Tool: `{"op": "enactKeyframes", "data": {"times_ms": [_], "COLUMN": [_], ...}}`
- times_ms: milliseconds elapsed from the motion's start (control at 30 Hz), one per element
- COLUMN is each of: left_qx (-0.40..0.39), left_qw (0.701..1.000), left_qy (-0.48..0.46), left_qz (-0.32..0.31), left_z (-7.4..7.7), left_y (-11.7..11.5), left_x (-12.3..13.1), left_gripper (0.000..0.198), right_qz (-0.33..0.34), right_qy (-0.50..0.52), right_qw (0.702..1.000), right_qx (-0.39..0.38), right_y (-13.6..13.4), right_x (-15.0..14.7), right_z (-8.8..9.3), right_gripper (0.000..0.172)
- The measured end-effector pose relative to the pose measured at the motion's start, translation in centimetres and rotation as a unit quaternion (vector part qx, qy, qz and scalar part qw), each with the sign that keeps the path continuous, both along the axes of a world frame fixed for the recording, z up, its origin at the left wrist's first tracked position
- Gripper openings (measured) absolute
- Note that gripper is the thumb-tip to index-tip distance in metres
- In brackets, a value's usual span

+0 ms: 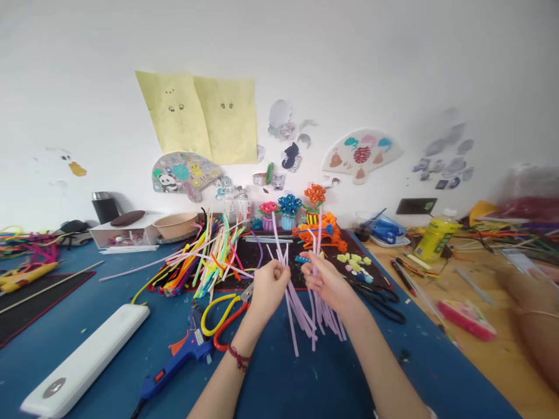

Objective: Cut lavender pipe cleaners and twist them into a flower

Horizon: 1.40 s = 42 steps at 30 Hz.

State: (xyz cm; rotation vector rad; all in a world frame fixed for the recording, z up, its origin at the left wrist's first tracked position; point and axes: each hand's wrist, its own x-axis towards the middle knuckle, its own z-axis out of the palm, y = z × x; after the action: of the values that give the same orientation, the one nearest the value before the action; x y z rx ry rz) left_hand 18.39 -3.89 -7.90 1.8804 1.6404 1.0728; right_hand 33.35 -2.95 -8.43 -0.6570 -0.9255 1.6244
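A: Two hands shared one bundle of lilac pipe cleaners (305,308), held fanned just above the blue counter (283,384), lower ends splayed toward the person. Where was the weak spot?

B: The grip, I'd say. The left hand (268,288) had its fingers curled shut round a few stems. The right hand (325,282) pinched one or two that rose above it. The rest hung loosely between them, so one slack finger could have let stems slide out and scatter.

A: Anything else?

B: The wire ends. Cut tips pointed back at both forearms and might have pricked skin, and crossed stems could have tangled or kinked.

A: And close by?

B: Cutters with yellow and red handles (245,293) lay just beside the left hand. A blue glue gun (183,355) sat nearer the person, and I couldn't tell whether it was hot. Black scissors (379,297) lay near the right forearm. A dropped stem might have landed among those.

A: Farther out?

B: A heap of mixed-colour pipe cleaners (205,256) lay on the black mat (262,256) behind the left hand, near enough for a lilac stem to get lost in it. Small pipe-cleaner flower pots (288,212) stood by the wall, well apart. Another person's arm (537,320) rested on the wooden counter (480,349) at far right, clear of the bundle.
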Motion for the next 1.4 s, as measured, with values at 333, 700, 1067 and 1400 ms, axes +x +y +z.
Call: {"op": "enactKeyframes", "data": {"times_ms": [333,700,1067,1400], "left_qx": [0.040,-0.008,0.024,0.011], "left_qw": [0.990,0.968,0.968,0.943], "left_qy": [-0.030,-0.202,-0.243,-0.325], "left_qz": [-0.128,-0.146,-0.053,-0.068], "left_z": [0.6,2.2,2.4,2.7], "left_y": [-1.4,-2.2,-0.8,-1.4], "left_x": [-0.2,-1.1,-3.9,-3.2], "left_gripper": [0.036,0.039,0.052,0.047], "right_qz": [-0.010,0.251,0.273,0.237], "right_qy": [-0.097,-0.219,-0.292,-0.249], "right_qw": [0.994,0.941,0.915,0.935], "right_qx": [0.057,0.059,0.058,0.084], "right_y": [-1.4,-4.2,-4.3,-3.9], "right_x": [-1.7,-2.4,-2.0,-2.2], "right_z": [0.7,1.5,1.3,1.4], "right_gripper": [0.040,0.045,0.045,0.042]}}
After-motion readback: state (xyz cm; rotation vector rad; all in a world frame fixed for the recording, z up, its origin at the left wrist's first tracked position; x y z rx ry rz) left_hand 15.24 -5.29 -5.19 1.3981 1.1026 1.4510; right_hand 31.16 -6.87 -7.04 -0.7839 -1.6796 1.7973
